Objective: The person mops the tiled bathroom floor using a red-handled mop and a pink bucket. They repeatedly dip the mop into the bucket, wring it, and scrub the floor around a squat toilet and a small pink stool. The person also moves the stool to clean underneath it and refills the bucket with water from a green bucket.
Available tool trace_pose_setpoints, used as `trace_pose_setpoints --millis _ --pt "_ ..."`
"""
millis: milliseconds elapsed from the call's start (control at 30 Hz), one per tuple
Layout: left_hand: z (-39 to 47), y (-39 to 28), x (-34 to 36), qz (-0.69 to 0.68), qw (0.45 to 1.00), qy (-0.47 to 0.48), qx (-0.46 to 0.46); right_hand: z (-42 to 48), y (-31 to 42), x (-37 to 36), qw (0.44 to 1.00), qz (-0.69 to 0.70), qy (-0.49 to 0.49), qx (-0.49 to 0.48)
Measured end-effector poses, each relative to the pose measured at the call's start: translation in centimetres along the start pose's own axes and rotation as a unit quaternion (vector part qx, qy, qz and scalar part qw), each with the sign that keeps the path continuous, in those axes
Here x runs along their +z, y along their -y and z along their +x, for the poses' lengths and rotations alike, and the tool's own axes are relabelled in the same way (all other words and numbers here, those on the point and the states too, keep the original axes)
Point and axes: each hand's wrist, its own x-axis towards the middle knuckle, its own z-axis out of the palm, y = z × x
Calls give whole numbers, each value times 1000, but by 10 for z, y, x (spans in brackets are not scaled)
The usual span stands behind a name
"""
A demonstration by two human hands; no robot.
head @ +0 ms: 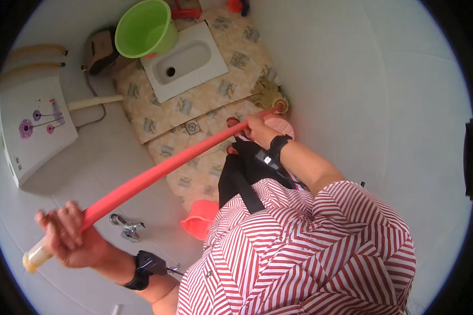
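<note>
A mop's long red handle [157, 171] runs diagonally across the view. My left hand [69, 236], slightly blurred, is wrapped around its upper end, just below the pale end cap [37, 254]. Farther down the pole, my right hand [256, 128] grips it close to the head. The yellowish cloth-like mop head [269, 92] rests on the tiled floor against the right wall. Just beside it and partly behind my right forearm is a pink round plastic object [279, 125], its kind unclear.
A squat toilet [189, 59] is set in a raised tiled step [181, 106]. On its far left stands a green bucket [144, 29] beside a brown bin [100, 49]. The left wall carries a flower-printed cistern [39, 130] and a metal tap [130, 228]. A red basin [201, 218] and floor drain [192, 126] lie below.
</note>
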Motion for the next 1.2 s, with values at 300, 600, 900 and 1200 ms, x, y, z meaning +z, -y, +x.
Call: trace_pose_setpoints --millis 300,600,900,1200 --pt "-26 -97 -29 -39 989 48 132 -94 27 73 991 -57 42 -111" --pt "-125 29 -1 101 995 3 -18 -26 16 81 991 -90 -70 -68" --pt "-246 -72 -48 192 980 -50 9 -67 -165 86 971 -239 27 3" --pt "-411 -139 -122 311 936 -163 30 -79 -407 69 930 -355 68 75"
